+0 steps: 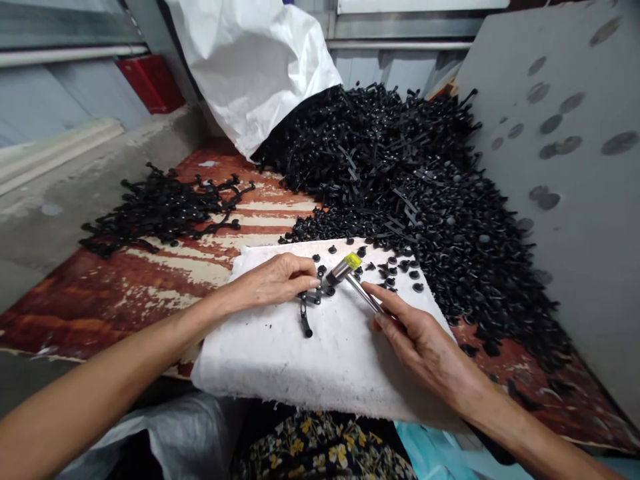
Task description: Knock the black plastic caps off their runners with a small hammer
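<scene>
My left hand (273, 280) rests on a white foam pad (320, 353), fingers curled, pinching a black plastic sprue piece (310, 303) flat against the pad. My right hand (417, 337) grips the thin metal handle of a small hammer (350, 270) whose head bears a yellow band. The hammer head hovers right beside the sprue near my left fingertips. Several small black round caps (400, 273) lie loose on the pad's far right corner.
A big heap of black plastic parts (425, 180) spills from a white sack (255, 67) behind the pad. A smaller pile of black sprues (160, 207) lies at left on the worn red board (100, 300). A grey panel (575, 200) walls the right side.
</scene>
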The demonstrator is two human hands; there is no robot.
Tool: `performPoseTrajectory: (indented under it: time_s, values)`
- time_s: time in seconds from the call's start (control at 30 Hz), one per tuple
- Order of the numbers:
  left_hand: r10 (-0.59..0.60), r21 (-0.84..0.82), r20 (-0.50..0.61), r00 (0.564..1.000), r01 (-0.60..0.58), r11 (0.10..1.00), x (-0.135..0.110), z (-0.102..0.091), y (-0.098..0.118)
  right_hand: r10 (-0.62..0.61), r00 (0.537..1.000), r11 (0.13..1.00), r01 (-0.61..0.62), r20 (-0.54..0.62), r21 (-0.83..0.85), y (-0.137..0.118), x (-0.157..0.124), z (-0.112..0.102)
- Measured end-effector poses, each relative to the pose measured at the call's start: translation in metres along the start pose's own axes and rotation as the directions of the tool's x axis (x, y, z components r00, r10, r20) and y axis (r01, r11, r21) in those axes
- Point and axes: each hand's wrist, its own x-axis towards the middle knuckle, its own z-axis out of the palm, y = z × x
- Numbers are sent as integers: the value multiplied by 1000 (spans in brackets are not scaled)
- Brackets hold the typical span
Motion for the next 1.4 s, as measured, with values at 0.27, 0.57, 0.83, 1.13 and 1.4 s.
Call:
performPoseTrajectory:
  time_s: [0.27, 0.57, 0.83, 1.13, 1.4]
  values:
    - [-102, -69, 60, 993, 106, 992, 11, -13, 8, 21, 998, 1000, -22, -58, -7, 0, 1, 0]
    - [-40, 119, -309, 950, 80, 990, 3, -1, 1, 20, 999, 1000, -20, -41, -1, 4, 1, 1]
    - [-423, -294, -415, 805, 322, 900, -32, 17, 8, 0, 1000, 999, -1, -26, -39, 9, 0, 2]
    - [-667, -657, -245, 703, 386, 648, -23, 26, 22, -41, 999, 999, 41, 17, -33, -2, 6, 4]
    - [-635, -689, -146, 759, 383, 616, -16, 29, 24, -61, 998, 998, 61, -9, 10, -4, 3, 10]
